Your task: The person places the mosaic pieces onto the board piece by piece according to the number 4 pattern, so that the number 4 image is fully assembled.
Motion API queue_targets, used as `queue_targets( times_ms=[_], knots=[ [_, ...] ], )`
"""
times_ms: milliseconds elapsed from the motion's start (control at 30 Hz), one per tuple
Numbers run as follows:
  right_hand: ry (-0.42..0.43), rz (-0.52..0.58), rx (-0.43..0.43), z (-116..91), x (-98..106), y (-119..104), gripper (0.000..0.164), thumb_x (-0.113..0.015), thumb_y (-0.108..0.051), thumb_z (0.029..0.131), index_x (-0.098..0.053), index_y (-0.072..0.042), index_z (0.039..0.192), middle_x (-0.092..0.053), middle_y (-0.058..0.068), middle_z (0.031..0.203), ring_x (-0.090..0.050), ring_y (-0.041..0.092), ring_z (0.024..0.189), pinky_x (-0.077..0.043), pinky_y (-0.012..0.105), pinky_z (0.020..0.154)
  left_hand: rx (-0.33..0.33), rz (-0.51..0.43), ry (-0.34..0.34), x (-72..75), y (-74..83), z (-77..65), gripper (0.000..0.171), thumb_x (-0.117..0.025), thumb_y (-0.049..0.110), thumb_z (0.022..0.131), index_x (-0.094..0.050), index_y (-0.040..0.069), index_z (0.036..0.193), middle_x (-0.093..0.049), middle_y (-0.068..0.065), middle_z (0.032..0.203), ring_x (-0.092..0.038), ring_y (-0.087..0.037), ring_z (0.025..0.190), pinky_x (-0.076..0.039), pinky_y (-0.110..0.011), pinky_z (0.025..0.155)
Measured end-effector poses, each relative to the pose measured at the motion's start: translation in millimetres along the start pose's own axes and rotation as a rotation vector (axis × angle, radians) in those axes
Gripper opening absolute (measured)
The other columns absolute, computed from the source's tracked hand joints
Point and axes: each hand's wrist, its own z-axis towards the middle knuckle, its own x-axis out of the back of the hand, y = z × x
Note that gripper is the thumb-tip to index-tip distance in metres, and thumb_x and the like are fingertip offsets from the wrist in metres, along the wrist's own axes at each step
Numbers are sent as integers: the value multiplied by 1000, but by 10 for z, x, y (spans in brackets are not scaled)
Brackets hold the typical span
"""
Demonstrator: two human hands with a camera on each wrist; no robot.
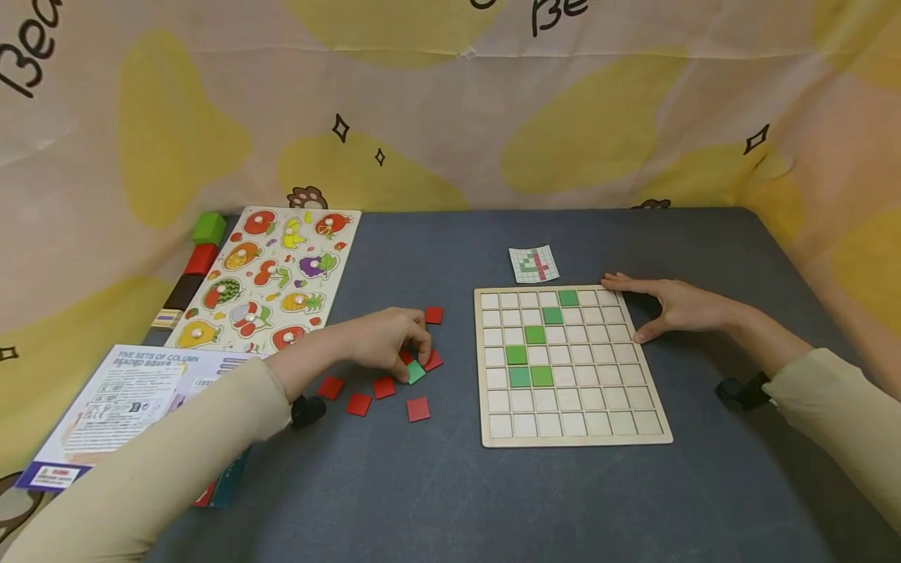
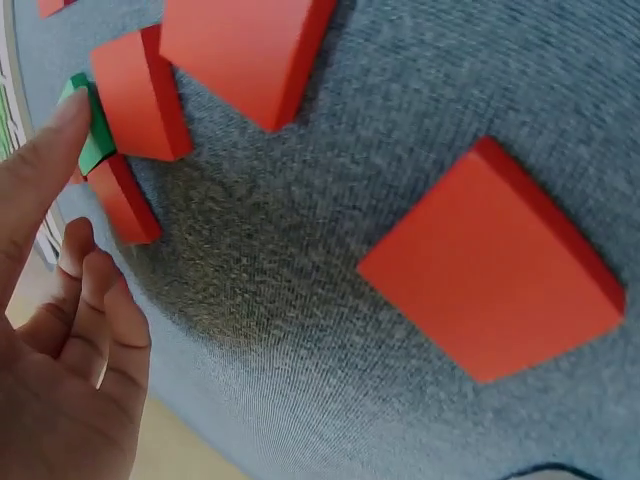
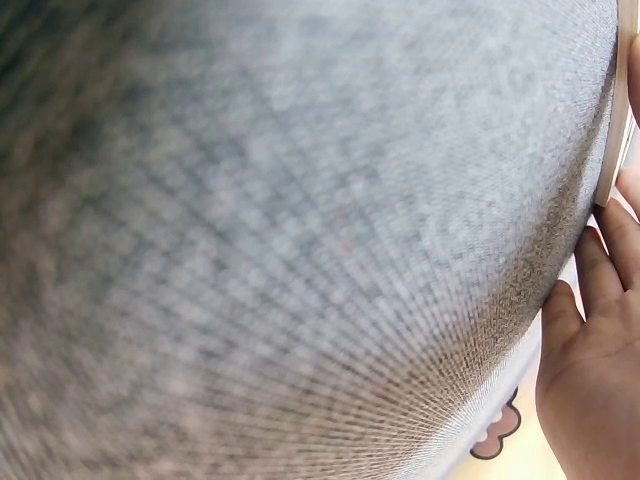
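My left hand (image 1: 390,338) reaches into a scatter of square tiles, thumb and index finger at either side of a green tile (image 1: 416,371). In the left wrist view the thumb lies on this green tile (image 2: 97,135) and the other fingers curl beneath. Several red tiles (image 1: 418,409) lie around it on the table. A wooden grid board (image 1: 577,444) stands to the right, with several green tiles (image 1: 535,335) in its cells. My right hand (image 1: 679,305) rests at the board's far right corner, fingers extended along the top edge and thumb on the right edge.
A small pattern card (image 1: 533,264) with green and red squares lies behind the board. At left are a fruit puzzle board (image 1: 281,274), a printed box (image 1: 134,407) and coloured blocks (image 1: 202,258). A patterned cloth (image 1: 422,102) hangs behind the dark table (image 1: 563,508).
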Motion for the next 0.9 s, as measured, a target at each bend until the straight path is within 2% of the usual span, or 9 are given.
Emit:
queue_targets(
  times_ms=[100, 267, 467, 567, 700, 900],
  knots=[
    [-1, 6, -1, 4, 2, 2, 99, -83, -28, 77, -26, -19, 157, -10, 13, 167, -6, 44, 152, -21, 63, 109, -17, 27, 16, -11, 5, -2, 21, -87, 11, 72, -71, 17, 85, -57, -1, 94, -55, -12, 86, -47, -22, 75],
    [1, 12, -15, 7, 5, 7, 100, -83, -30, 75, -27, -19, 157, -11, 12, 167, -6, 45, 153, -19, 63, 111, -40, 44, 42, -21, 5, -15, 21, -87, 13, 72, -69, 16, 83, -56, -1, 91, -54, -11, 82, -47, -21, 73],
    [3, 3, -10, -1, 4, 23, 98, -83, -28, 77, -28, -21, 157, -12, 10, 168, -7, 43, 153, -20, 61, 111, -64, 1, 93, -18, 24, 75, 23, -86, 13, 74, -63, 15, 76, -62, 4, 76, -54, -5, 70, -46, -20, 65],
    [3, 3, -7, -12, 8, 27, 97, -82, -28, 77, -28, -22, 157, -13, 9, 168, -7, 39, 154, -20, 59, 111, -63, -69, 132, 11, 106, 215, 21, -84, 12, 76, -63, 15, 76, -65, 4, 72, -57, -3, 66, -49, -19, 64],
    [-2, 5, -4, -18, 12, 29, 97, -82, -29, 77, -27, -21, 157, -12, 11, 168, -6, 40, 154, -18, 61, 112, -66, -184, 195, 30, 329, 474, 16, -82, 15, 80, -66, 14, 81, -69, 2, 77, -61, -5, 70, -52, -20, 69],
    [-5, 12, 3, 4, 8, 28, 98, -82, -28, 77, -27, -18, 157, -10, 15, 167, -6, 47, 152, -16, 68, 112, -83, -312, 274, -93, 671, 866, 10, -77, 14, 84, -69, 10, 88, -71, -3, 85, -63, -7, 77, -51, -17, 73]
  ],
)
